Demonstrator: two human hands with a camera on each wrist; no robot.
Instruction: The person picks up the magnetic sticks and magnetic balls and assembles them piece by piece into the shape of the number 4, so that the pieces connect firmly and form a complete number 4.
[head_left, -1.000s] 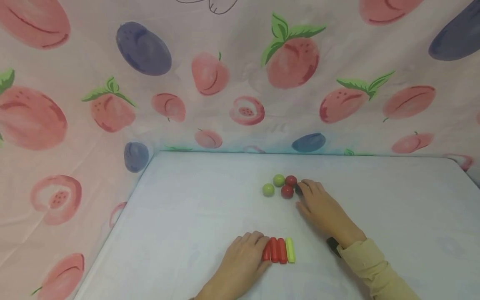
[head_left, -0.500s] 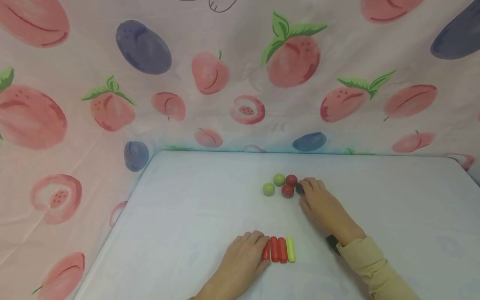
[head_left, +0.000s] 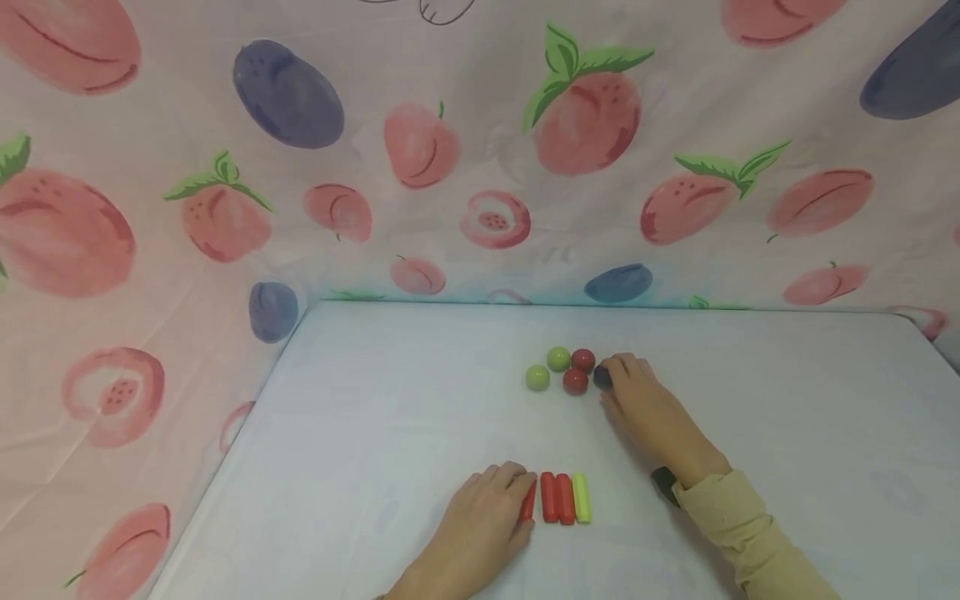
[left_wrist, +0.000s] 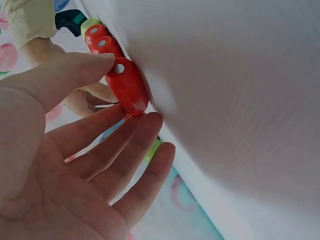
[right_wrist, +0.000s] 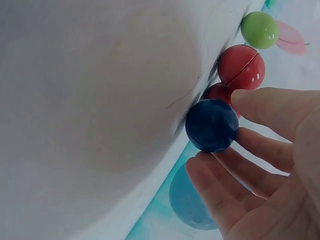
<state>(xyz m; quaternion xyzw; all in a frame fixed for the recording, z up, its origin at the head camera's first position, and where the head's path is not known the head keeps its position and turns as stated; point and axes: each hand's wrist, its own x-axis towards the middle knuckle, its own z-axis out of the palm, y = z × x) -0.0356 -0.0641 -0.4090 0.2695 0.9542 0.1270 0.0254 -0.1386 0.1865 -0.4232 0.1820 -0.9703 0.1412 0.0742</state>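
Note:
My left hand (head_left: 480, 521) pinches a red stick (left_wrist: 129, 87) lengthwise between thumb and fingers; a pale dot marks its near end. Two more red sticks (head_left: 557, 499) and a yellow stick (head_left: 582, 498) lie side by side just to its right, a small gap apart. Farther back, my right hand (head_left: 647, 412) holds a dark blue ball (right_wrist: 211, 125) with the thumb and fingertips around it. Left of that ball sit two red balls (head_left: 575, 382) and two green balls (head_left: 537, 377). In the head view the fingers partly cover the blue ball and the held stick.
A white table (head_left: 360, 400) carries everything. Fruit-patterned cloth (head_left: 480, 150) stands along its back and left edges. A dark object (head_left: 664, 486) is at the right wrist, by the beige sleeve (head_left: 738, 525).
The held red stick has shifted slightly left and tilted, opening a gap to the other sticks. The blue ball has moved a little right with my right hand, away from the red balls.

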